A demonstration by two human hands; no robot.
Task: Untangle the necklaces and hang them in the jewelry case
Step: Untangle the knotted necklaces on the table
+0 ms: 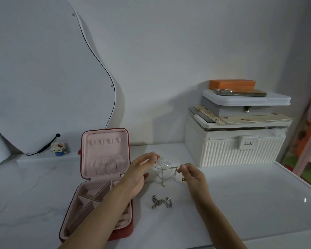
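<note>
Both hands are up over the white worktop, working at a thin tangled chain stretched between them. The left hand pinches one end between thumb and fingertips near its 1 o'clock edge, the other fingers relaxed. The right hand pinches the other end, fingers curled in around it. Loose strands and a knot hang down from the span, so this necklace looks far from free.

A second clump of silver jewelry lies on the worktop at 6 o'clock from the held chain, untouched and apparently also bunched; whether it is one piece or several I cannot tell.

The red jewelry case stands open at 9 o'clock from the hands, its lid upright. The hooks in the pink lid are all bare and nothing hangs over the pocket below.

Judged from this, the task is at an early stage: untangling under way, hanging not yet begun
</note>
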